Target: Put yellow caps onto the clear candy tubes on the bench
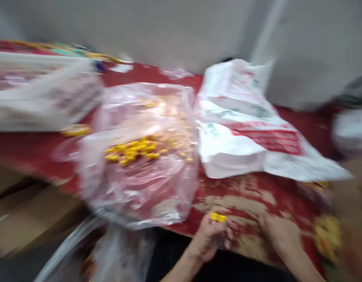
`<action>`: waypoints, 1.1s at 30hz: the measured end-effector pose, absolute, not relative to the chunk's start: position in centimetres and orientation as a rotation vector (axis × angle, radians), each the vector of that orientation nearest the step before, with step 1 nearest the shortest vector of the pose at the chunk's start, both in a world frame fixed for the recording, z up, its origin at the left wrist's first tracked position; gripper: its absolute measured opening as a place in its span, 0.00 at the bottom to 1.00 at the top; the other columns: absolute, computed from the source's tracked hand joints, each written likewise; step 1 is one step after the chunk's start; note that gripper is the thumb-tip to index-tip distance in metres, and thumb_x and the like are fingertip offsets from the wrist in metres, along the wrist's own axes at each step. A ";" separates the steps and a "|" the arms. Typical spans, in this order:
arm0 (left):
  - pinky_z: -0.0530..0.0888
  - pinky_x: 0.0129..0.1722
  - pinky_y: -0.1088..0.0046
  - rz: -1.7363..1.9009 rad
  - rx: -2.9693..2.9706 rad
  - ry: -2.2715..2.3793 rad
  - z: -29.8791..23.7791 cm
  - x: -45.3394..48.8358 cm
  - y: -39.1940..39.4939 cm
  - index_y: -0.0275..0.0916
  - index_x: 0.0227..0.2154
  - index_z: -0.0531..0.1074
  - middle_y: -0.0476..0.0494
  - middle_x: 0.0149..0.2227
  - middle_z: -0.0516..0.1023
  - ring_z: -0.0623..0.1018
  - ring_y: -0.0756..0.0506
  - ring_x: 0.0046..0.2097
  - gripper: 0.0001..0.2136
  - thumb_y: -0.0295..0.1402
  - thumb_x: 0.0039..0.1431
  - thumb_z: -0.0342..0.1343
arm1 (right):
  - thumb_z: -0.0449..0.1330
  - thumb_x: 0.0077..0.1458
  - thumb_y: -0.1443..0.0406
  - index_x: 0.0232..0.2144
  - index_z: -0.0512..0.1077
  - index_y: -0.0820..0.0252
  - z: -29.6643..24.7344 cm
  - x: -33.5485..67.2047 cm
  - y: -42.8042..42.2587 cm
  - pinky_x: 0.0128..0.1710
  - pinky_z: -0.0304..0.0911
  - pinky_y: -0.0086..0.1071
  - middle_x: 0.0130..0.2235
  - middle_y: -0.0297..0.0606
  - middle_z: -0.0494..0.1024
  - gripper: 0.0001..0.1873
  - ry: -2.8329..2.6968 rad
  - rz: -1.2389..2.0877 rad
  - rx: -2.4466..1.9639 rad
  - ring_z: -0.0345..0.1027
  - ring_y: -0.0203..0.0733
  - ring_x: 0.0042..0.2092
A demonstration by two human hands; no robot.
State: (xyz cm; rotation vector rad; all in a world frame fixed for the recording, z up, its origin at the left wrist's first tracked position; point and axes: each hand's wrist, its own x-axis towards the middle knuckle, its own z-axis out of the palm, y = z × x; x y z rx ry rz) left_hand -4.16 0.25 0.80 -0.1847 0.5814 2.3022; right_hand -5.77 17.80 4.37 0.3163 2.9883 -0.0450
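Left hand [212, 237] half closed, pinching a yellow piece [218, 217] at the fingertips; right hand [279, 235] on the red cloth [28, 145], any grip unclear (frame blurred); both just below a clear bag [140, 188] of yellow pieces [131, 150].

Bright, even indoor light fills the head view, with only soft shadows. Heavy motion blur smears everything, worst toward the frame's edges, and a pale patch of glare sits on the clear plastic bag [140, 184].
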 end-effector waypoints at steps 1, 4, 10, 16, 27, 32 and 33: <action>0.69 0.18 0.79 2.280 -0.184 0.612 0.8 -4.5 0.3 0.39 0.41 0.70 0.44 0.30 0.76 0.73 0.50 0.24 0.17 0.26 0.46 0.64 | 0.60 0.56 0.65 0.28 0.74 0.59 4.5 -4.2 19.2 0.32 0.66 0.33 0.32 0.40 0.77 0.06 2.910 0.000 0.450 0.72 0.42 0.35; 0.74 0.28 0.75 2.233 -0.175 0.627 0.3 -5.8 0.6 0.41 0.43 0.72 0.44 0.32 0.77 0.76 0.48 0.30 0.16 0.23 0.50 0.60 | 0.58 0.51 0.73 0.19 0.74 0.67 4.5 -2.5 21.7 0.27 0.62 0.33 0.24 0.46 0.77 0.11 2.757 0.005 0.662 0.73 0.46 0.28; 0.67 0.55 0.52 2.239 -0.174 0.316 -0.2 -6.5 1.5 0.38 0.40 0.77 0.36 0.45 0.77 0.72 0.36 0.52 0.13 0.27 0.56 0.50 | 0.48 0.61 0.65 0.31 0.74 0.60 5.5 -1.5 21.1 0.32 0.59 0.30 0.31 0.39 0.78 0.15 2.934 -0.290 0.713 0.72 0.40 0.33; 0.69 0.53 0.60 2.211 -0.146 0.094 -0.4 -6.4 2.5 0.38 0.37 0.79 0.38 0.41 0.79 0.76 0.41 0.48 0.18 0.26 0.61 0.41 | 0.49 0.61 0.64 0.41 0.69 0.58 4.9 -0.6 13.8 0.38 0.61 0.30 0.39 0.38 0.75 0.10 3.213 -1.102 0.684 0.68 0.39 0.40; 0.67 0.55 0.54 2.134 -0.013 0.105 -0.9 -6.4 1.1 0.44 0.51 0.71 0.38 0.53 0.73 0.73 0.38 0.52 0.18 0.33 0.60 0.47 | 0.47 0.62 0.61 0.44 0.70 0.59 5.2 -4.0 27.1 0.42 0.58 0.33 0.45 0.43 0.70 0.15 3.156 -0.035 1.269 0.64 0.42 0.44; 0.71 0.51 0.57 2.064 -0.051 0.142 -0.7 -6.5 1.1 0.47 0.47 0.74 0.40 0.48 0.75 0.74 0.38 0.49 0.15 0.35 0.58 0.51 | 0.49 0.60 0.65 0.44 0.70 0.70 4.3 -6.8 35.0 0.43 0.55 0.40 0.47 0.56 0.67 0.16 3.000 0.163 1.498 0.61 0.54 0.49; 0.71 0.50 0.58 2.066 -0.044 0.142 -0.6 -6.5 1.1 0.47 0.46 0.75 0.40 0.48 0.75 0.74 0.38 0.49 0.15 0.35 0.58 0.51 | 0.49 0.59 0.66 0.43 0.71 0.70 4.0 -7.2 35.5 0.43 0.54 0.40 0.46 0.56 0.68 0.16 2.990 0.177 1.487 0.61 0.54 0.49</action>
